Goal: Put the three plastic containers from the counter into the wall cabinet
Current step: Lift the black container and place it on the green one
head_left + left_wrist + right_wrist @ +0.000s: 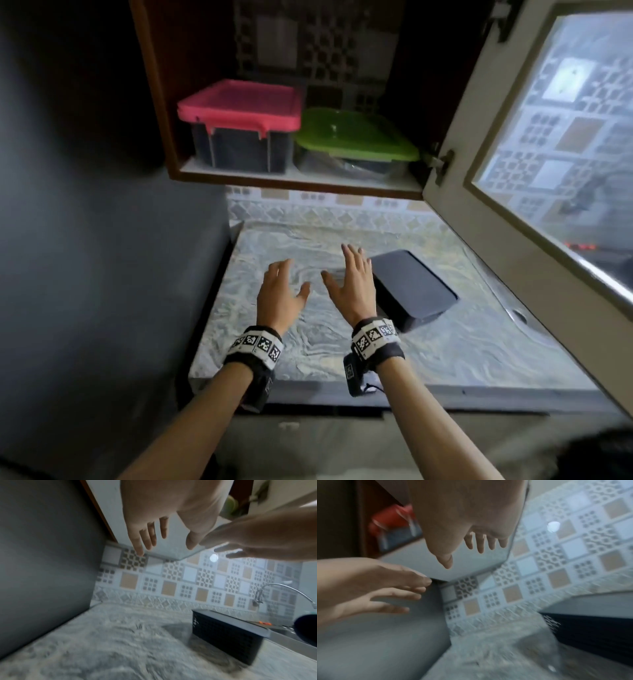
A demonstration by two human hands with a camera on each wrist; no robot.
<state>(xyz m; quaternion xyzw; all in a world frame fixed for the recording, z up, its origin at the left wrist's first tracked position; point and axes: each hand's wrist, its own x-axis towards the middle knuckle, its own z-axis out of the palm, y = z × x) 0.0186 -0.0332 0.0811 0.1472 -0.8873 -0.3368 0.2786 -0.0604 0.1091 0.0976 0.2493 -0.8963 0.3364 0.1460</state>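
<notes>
The right hand covers the near left corner of the dark-lidded container on the counter, and in the right wrist view that container is only a black smear cut off at the right edge. The contents of the green-lidded container in the cabinet are too dim to make out. The tap runs off the picture's right edge, and the open cabinet door is cut by the frame as well.

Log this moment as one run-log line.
left hand open, empty | right hand open, empty | pink-lidded container, green-lidded container in wall cabinet | dark container on counter
</notes>
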